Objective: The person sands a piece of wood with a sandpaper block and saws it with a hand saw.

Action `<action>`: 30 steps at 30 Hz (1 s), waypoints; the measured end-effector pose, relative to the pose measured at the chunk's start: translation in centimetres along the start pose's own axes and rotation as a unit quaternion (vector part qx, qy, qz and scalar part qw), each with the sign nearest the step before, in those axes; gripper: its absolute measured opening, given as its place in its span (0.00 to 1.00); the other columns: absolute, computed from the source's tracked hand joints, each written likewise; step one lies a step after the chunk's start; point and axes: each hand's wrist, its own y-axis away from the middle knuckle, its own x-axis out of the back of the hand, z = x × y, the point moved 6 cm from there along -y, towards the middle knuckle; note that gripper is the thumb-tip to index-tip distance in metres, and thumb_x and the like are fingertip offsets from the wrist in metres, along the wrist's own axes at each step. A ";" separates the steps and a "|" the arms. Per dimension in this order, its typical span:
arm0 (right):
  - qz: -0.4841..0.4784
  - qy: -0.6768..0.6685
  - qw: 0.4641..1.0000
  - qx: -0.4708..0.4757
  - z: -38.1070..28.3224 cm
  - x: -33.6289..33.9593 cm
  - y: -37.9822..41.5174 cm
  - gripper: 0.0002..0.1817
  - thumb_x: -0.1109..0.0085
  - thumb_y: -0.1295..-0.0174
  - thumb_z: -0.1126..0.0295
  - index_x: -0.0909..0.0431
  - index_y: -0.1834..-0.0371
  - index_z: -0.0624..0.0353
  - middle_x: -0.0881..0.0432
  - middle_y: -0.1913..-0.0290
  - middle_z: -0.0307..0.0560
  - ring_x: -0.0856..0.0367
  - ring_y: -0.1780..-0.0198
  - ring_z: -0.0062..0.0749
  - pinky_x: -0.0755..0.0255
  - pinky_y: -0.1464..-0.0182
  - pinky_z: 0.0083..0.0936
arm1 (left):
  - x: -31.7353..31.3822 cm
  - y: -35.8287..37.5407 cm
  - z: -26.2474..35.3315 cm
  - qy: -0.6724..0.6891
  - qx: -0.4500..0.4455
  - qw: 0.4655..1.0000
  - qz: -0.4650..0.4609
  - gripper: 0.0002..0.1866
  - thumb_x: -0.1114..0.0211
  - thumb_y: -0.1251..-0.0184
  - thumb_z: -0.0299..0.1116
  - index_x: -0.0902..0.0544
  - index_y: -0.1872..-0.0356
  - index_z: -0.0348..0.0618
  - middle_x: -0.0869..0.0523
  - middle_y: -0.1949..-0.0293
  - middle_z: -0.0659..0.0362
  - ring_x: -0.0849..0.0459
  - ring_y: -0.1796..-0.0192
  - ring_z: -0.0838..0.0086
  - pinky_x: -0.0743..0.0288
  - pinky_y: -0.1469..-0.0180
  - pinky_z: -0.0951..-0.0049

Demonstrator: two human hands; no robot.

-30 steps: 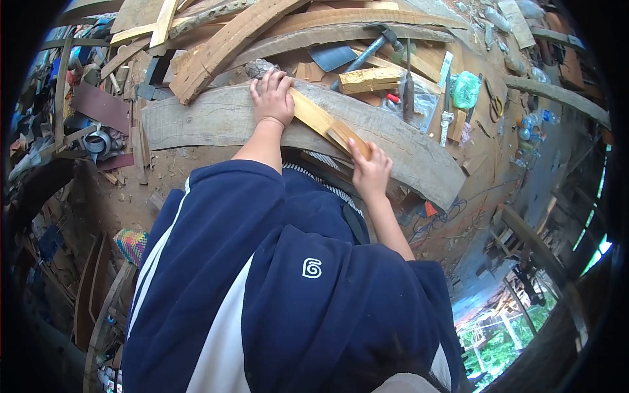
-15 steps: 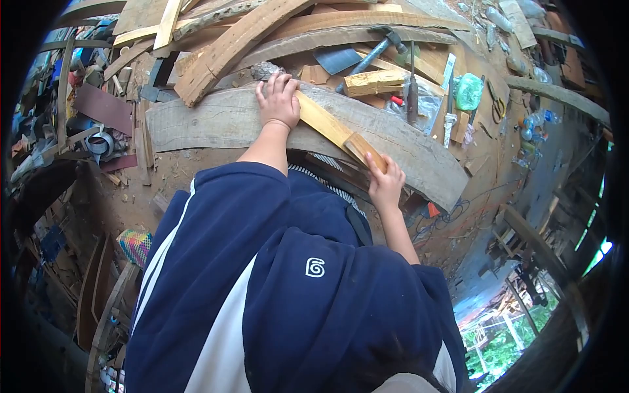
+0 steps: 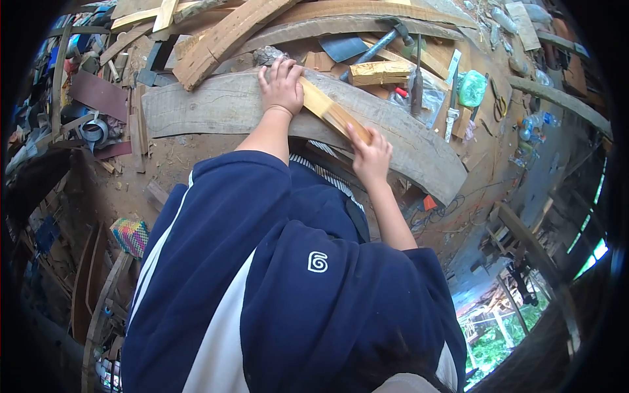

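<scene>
My left hand presses, fingers spread, on the upper end of a pale yellow wood strip. The strip lies slantwise on a wide, curved grey plank. In my right hand is a brown wooden block, gripped at its lower right end and lying along the strip. The block covers the strip's lower part. Its underside is hidden.
Beyond the plank lie a hammer, a yellow wood block, a dark pointed tool, a green plastic bag and pliers. A thick beam rests across the plank's far left edge.
My right hand and the brown block have moved up and left along the strip, closer to my left hand. My left hand keeps its place on the strip. The view has shifted slightly.
</scene>
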 end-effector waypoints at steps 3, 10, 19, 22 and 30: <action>-0.011 0.030 0.998 -0.049 4.5 0.8 5.1 0.35 0.38 0.40 0.71 0.28 0.30 0.19 0.24 0.41 0.49 0.26 0.40 0.46 0.40 0.37 0.44 | -0.2 0.1 0.0 -0.013 0.005 1.000 -0.003 0.16 0.44 0.40 0.39 0.20 0.50 0.61 0.26 0.37 0.66 0.39 0.24 0.69 0.60 0.23 0.48; -0.008 -0.029 0.966 -0.259 8.6 1.7 13.2 0.39 0.37 0.39 0.74 0.33 0.25 0.25 0.26 0.40 0.50 0.27 0.40 0.47 0.38 0.39 0.47 | 0.0 0.0 0.1 -0.027 0.004 1.000 0.003 0.15 0.44 0.38 0.40 0.20 0.50 0.63 0.25 0.37 0.68 0.38 0.25 0.72 0.60 0.23 0.48; -0.114 0.088 0.925 -0.352 6.0 2.2 13.7 0.39 0.45 0.29 0.61 0.51 0.18 0.29 0.28 0.42 0.60 0.23 0.45 0.55 0.30 0.45 0.53 | -0.2 0.3 -1.3 0.060 -0.065 0.996 0.010 0.19 0.40 0.36 0.52 0.21 0.46 0.61 0.27 0.34 0.63 0.42 0.22 0.66 0.62 0.24 0.44; -0.140 -0.016 0.905 -0.401 6.7 3.4 12.6 0.35 0.53 0.26 0.57 0.52 0.18 0.34 0.24 0.47 0.70 0.20 0.49 0.64 0.27 0.46 0.57 | 0.8 0.4 -1.6 0.072 -0.107 0.989 -0.074 0.31 0.38 0.39 0.62 0.24 0.38 0.61 0.34 0.27 0.57 0.50 0.19 0.61 0.68 0.23 0.39; -0.266 -0.091 0.885 -0.371 10.6 6.3 6.1 0.37 0.46 0.30 0.46 0.41 0.21 0.43 0.21 0.36 0.60 0.22 0.36 0.54 0.30 0.35 0.42 | 5.4 2.3 0.5 -0.020 -0.207 0.961 -0.180 0.31 0.21 0.54 0.40 0.23 0.45 0.54 0.29 0.30 0.57 0.37 0.24 0.61 0.49 0.25 0.47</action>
